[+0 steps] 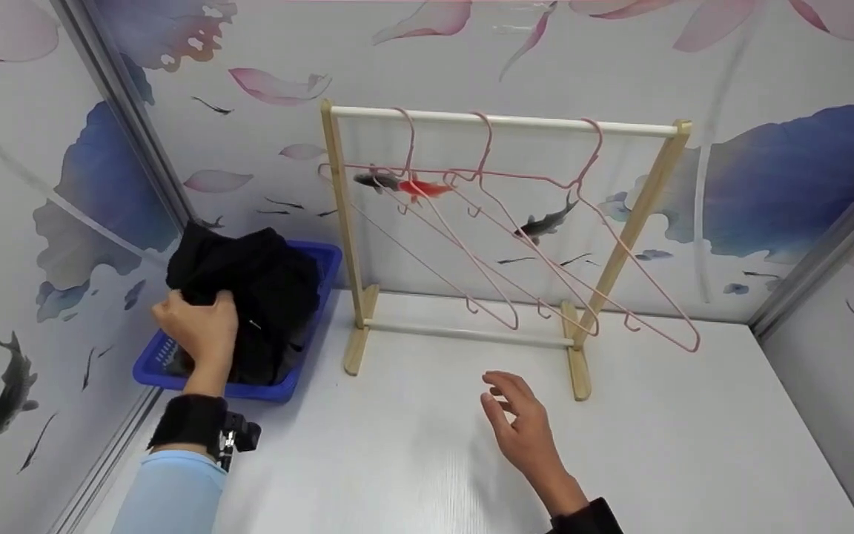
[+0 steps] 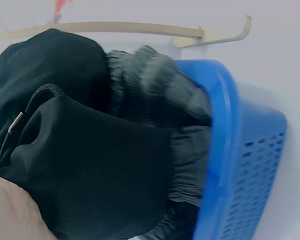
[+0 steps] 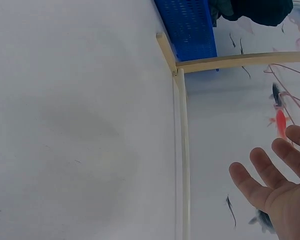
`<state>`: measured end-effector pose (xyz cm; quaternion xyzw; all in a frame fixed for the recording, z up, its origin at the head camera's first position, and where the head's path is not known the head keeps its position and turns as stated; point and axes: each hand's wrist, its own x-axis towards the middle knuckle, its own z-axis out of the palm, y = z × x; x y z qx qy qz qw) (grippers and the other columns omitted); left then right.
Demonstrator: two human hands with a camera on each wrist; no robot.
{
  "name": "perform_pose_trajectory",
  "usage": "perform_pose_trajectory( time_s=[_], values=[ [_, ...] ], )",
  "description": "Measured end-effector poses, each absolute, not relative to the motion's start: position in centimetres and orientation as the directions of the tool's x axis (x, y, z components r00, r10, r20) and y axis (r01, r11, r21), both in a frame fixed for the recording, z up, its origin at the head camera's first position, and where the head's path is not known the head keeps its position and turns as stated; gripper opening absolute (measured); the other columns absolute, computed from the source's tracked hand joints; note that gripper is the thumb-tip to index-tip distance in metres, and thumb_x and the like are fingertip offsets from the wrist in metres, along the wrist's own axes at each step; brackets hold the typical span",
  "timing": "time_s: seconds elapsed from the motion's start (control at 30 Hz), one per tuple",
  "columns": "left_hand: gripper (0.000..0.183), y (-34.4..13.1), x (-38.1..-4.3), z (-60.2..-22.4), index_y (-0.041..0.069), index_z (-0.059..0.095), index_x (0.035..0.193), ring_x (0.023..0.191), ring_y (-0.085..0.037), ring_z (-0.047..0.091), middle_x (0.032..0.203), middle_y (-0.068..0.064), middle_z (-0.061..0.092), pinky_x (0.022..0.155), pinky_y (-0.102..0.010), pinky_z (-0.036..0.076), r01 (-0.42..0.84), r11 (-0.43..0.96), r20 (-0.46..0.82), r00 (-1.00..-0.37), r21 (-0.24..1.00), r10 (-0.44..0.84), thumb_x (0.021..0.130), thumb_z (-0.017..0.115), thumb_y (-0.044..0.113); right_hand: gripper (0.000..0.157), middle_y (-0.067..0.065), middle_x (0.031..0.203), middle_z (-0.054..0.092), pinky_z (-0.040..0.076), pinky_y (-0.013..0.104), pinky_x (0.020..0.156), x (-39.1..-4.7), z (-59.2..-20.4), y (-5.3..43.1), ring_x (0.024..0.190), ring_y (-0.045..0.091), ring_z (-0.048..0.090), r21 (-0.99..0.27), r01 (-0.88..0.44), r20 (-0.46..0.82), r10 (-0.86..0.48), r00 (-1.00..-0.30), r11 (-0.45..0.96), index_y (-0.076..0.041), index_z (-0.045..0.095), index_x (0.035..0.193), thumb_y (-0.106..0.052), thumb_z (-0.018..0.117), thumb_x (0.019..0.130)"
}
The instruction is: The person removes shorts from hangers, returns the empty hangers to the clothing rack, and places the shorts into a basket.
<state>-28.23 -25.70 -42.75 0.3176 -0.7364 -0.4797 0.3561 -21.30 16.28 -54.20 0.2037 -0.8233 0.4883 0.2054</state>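
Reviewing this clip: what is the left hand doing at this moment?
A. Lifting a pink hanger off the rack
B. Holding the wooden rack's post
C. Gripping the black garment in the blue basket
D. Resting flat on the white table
C: in the head view the left hand has its fingers curled into the black garment piled in the blue basket, while the pink hangers hang untouched on the wooden rack.

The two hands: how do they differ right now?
The left hand grips the black garment in the blue basket; the right hand holds nothing. The left fingers curl; the right ones spread, relaxed, over the white table. Both are bare, with dark wrist straps.
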Motion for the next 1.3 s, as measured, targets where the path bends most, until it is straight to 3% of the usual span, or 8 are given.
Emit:
perform_pose_trajectory(
  time_s=[0.2,0.37,0.5,0.67,0.83,0.97,1.3],
  values=[
    [0.068,-25.9,-28.4,-43.8,-0.008,0.044,0.146,0.138,-0.043,0.037,0.148,-0.029,0.036,0.117,-0.05,0.032,-0.189,0.297,0.143,-0.568,0.936,-0.811,0.09,0.073,0.017,0.025,0.012,0.125,0.066,0.061,0.038,0.082,-21.1,-54.2,16.2,0.105,0.027,0.069,-0.718,-0.536,0.534,-0.142,-0.833,0.443,-0.001,0.067,0.126,-0.005,0.064,0.102],
    [0.078,-26.2,-28.6,-44.4,0.007,0.026,0.159,0.142,-0.044,0.032,0.157,-0.026,0.025,0.115,-0.055,0.035,-0.244,0.325,0.119,-0.605,0.914,-0.788,0.096,0.07,0.023,0.025,0.013,0.125,0.066,0.062,0.038,0.081,-21.1,-54.3,16.3,0.104,0.029,0.069,-0.71,-0.538,0.539,-0.142,-0.83,0.454,-0.001,0.067,0.126,-0.005,0.064,0.101],
    [0.089,-26.6,-28.7,-45.0,0.02,0.009,0.166,0.143,-0.051,0.027,0.16,-0.028,0.014,0.108,-0.064,0.039,-0.275,0.407,0.144,-0.649,0.871,-0.747,0.099,0.067,0.027,0.025,0.012,0.126,0.066,0.061,0.039,0.081,-21.1,-54.4,16.5,0.104,0.029,0.069,-0.72,-0.52,0.521,-0.138,-0.842,0.46,-0.002,0.067,0.126,-0.007,0.064,0.102],
    [0.096,-26.6,-28.7,-45.8,0.022,-0.004,0.167,0.143,-0.059,0.02,0.163,-0.033,0.002,0.105,-0.074,0.034,-0.322,0.59,0.204,-0.729,0.74,-0.653,0.102,0.065,0.035,0.025,0.013,0.127,0.065,0.061,0.04,0.082,-21.1,-54.6,16.6,0.105,0.029,0.069,-0.743,-0.483,0.481,-0.132,-0.867,0.464,-0.003,0.067,0.127,-0.01,0.063,0.103],
    [0.087,-26.2,-28.8,-46.5,0.021,0.002,0.168,0.15,-0.058,0.008,0.167,-0.03,-0.004,0.113,-0.08,0.011,-0.295,0.785,0.294,-0.809,0.545,-0.509,0.105,0.061,0.036,0.025,0.014,0.126,0.065,0.061,0.042,0.081,-21.0,-54.7,16.7,0.104,0.03,0.069,-0.747,-0.476,0.476,-0.127,-0.87,0.464,-0.002,0.067,0.126,-0.009,0.064,0.103],
    [0.079,-25.8,-28.8,-47.1,0.016,0.014,0.167,0.153,-0.058,-0.003,0.17,-0.026,-0.006,0.11,-0.082,-0.004,-0.229,0.881,0.33,-0.864,0.415,-0.38,0.106,0.058,0.038,0.025,0.014,0.126,0.065,0.061,0.043,0.081,-21.0,-54.6,16.8,0.104,0.03,0.069,-0.75,-0.476,0.477,-0.124,-0.87,0.46,-0.001,0.067,0.126,-0.009,0.064,0.103],
    [0.074,-25.3,-29.0,-47.7,0.014,0.029,0.164,0.147,-0.065,-0.013,0.171,-0.023,-0.004,0.101,-0.089,-0.006,-0.12,0.955,0.179,-0.969,0.272,-0.172,0.105,0.051,0.053,0.024,0.014,0.126,0.065,0.061,0.04,0.081,-20.9,-54.7,16.8,0.104,0.03,0.069,-0.746,-0.466,0.467,-0.126,-0.875,0.476,-0.002,0.067,0.126,-0.009,0.062,0.103]
  ],
)
